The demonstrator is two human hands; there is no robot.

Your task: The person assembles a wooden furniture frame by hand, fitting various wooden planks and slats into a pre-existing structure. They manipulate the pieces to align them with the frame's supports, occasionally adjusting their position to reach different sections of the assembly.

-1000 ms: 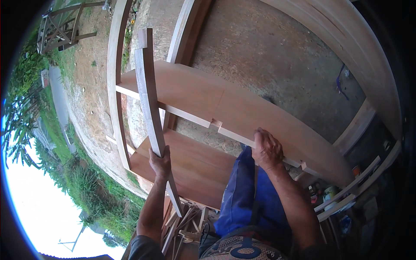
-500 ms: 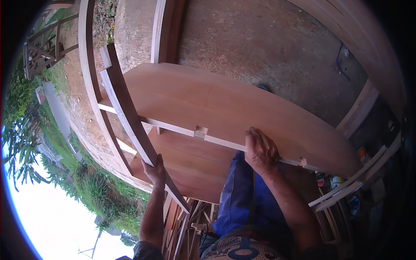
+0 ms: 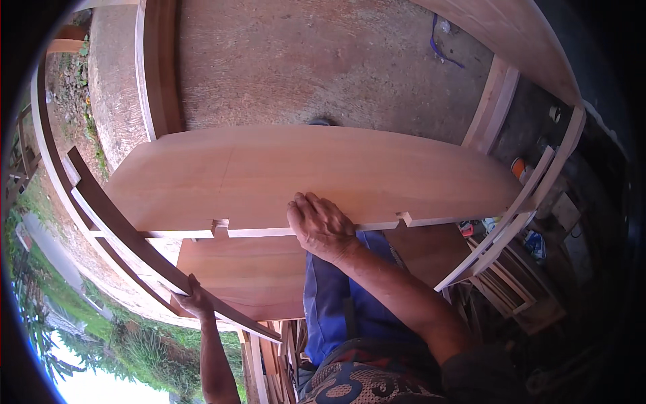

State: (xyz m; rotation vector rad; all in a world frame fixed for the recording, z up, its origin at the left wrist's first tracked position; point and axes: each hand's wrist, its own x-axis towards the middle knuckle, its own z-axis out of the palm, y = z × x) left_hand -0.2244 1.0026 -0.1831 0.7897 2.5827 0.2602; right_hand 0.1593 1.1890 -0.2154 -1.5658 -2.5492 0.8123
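My left hand (image 3: 194, 301) is wrapped round a long wooden slat (image 3: 128, 229), toward its near end. The slat slants from the far left to the near middle and has a step cut in its far end. In front of me lies a broad wooden panel (image 3: 269, 161) with curved far side and two square notches in its near edge. My right hand (image 3: 319, 225) is closed over that near edge, between the notches, with fingers bent on the panel's top face. A lower wooden panel (image 3: 249, 276) shows beneath it.
Wooden rails (image 3: 60, 161) rise at the left, and paired slats (image 3: 501, 232) at the right. A large panel (image 3: 511, 40) stands at the far right. Beyond lies a concrete floor (image 3: 316, 74) with a purple strap (image 3: 437, 48). Lumber strips (image 3: 269, 363) are stacked near my legs.
The view has turned, so the panel and frame lie more level and further left in the picture. My left hand still holds the slat; my right hand stays on the panel's edge.
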